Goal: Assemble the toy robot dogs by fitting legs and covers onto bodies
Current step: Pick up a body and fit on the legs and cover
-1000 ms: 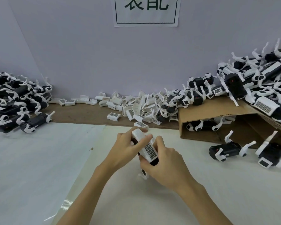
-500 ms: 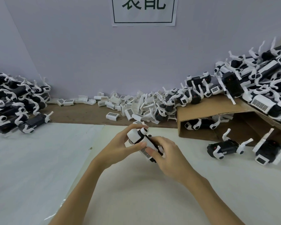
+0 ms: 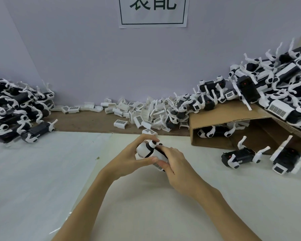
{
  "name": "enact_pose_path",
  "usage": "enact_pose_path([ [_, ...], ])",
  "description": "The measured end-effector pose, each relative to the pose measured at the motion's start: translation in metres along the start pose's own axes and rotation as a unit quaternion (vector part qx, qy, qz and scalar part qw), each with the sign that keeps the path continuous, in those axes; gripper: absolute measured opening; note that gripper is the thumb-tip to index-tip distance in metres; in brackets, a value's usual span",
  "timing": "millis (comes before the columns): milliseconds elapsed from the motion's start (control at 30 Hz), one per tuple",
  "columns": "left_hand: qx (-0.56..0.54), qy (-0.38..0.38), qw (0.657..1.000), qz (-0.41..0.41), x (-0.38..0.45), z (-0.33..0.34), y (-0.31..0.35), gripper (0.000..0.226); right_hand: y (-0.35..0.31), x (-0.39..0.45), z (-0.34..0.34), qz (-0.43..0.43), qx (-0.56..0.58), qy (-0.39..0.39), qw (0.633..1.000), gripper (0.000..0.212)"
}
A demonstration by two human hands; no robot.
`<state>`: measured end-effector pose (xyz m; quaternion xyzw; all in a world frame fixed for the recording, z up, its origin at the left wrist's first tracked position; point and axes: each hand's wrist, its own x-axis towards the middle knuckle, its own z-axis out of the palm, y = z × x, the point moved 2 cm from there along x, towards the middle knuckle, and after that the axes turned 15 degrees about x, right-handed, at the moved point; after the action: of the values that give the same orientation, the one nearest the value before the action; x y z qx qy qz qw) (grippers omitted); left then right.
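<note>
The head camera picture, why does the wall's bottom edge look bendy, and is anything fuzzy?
Head view: the wide-angle lens bows the wall's bottom edge and stretches the corners; light is soft and even, no glare; the toy dog held by both hands looks slightly soft, and the right pile smears toward the edge.

- Light is soft and even, bright enough throughout; no single source shows.
- Shadows are faint: a weak one lies under the hands, and a darker one fills the inside of the cardboard box (image 3: 215, 119).
- A small glare streak sits on the white sheet (image 3: 33, 171), well left of the box and nearer the camera.
- Wide-angle distortion bends the wall's base line upward to the right of the box, and the toys piled there look stretched.
- The whole picture is slightly soft, with fine detail smeared.
</note>
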<state>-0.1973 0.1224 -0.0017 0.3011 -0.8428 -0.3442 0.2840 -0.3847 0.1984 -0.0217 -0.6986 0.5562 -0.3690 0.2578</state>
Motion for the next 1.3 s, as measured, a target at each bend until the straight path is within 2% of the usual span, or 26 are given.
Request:
enact_pose_path([
  [67,-0.009,-0.004,1.000,0.000,-0.0005,-0.0010,-0.0021,0.054,-0.0001,-0.0001,-0.0017,-0.008,-0.002,0.005,1.000,0.051],
  [300,-0.028,0.024,0.999,0.007,0.0017,0.0013,-0.0012,0.041,0.0005,0.0021,-0.0064,-0.047,-0.030,0.035,0.998,0.038],
  [400,-0.028,0.022,0.999,0.000,0.0015,0.0004,-0.0016,0.041,0.0035,0.0009,-0.0070,-0.037,0.026,0.029,0.999,0.039],
  [500,-0.030,0.021,0.999,-0.015,0.0011,0.0006,-0.0023,0.042,0.0047,0.0002,-0.0043,-0.011,0.077,0.030,0.996,0.052],
  [600,-0.022,-0.012,0.999,-0.025,-0.0001,-0.0018,-0.0027,0.055,0.0038,0.0006,-0.0018,0.004,0.122,0.030,0.992,0.048],
  [667,-0.009,-0.013,1.000,-0.021,0.0003,-0.0028,-0.0032,0.058,0.0038,0.0014,-0.0028,-0.001,0.115,0.024,0.993,0.041],
  [867,-0.036,0.013,0.999,-0.019,0.0018,0.0014,-0.0020,0.050,0.0006,0.0026,0.0011,-0.027,0.029,0.021,0.999,0.028],
  [933,-0.033,0.014,0.999,-0.019,0.0011,0.0003,-0.0014,0.050,0.0019,0.0016,-0.0013,-0.030,0.044,0.036,0.998,0.032],
  [1000,-0.030,0.021,0.999,-0.022,0.0018,0.0011,0.0003,0.048,0.0049,0.0004,-0.0037,-0.018,0.076,0.044,0.996,0.048],
  [1100,-0.051,0.053,0.996,-0.053,0.0038,0.0047,0.0003,0.042,0.0064,-0.0003,-0.0025,-0.009,0.035,0.051,0.998,0.067],
  [1167,-0.066,0.059,0.994,-0.070,0.0039,0.0047,-0.0025,0.041,0.0049,-0.0010,-0.0015,-0.010,0.059,0.052,0.997,0.056],
  [1233,-0.068,0.040,0.995,-0.065,0.0029,0.0028,-0.0047,0.041,0.0035,-0.0011,-0.0031,-0.013,0.132,0.053,0.990,0.037],
  [1300,-0.067,0.033,0.996,-0.052,0.0015,0.0021,-0.0043,0.039,0.0025,-0.0003,-0.0035,-0.002,0.159,0.062,0.985,0.025],
])
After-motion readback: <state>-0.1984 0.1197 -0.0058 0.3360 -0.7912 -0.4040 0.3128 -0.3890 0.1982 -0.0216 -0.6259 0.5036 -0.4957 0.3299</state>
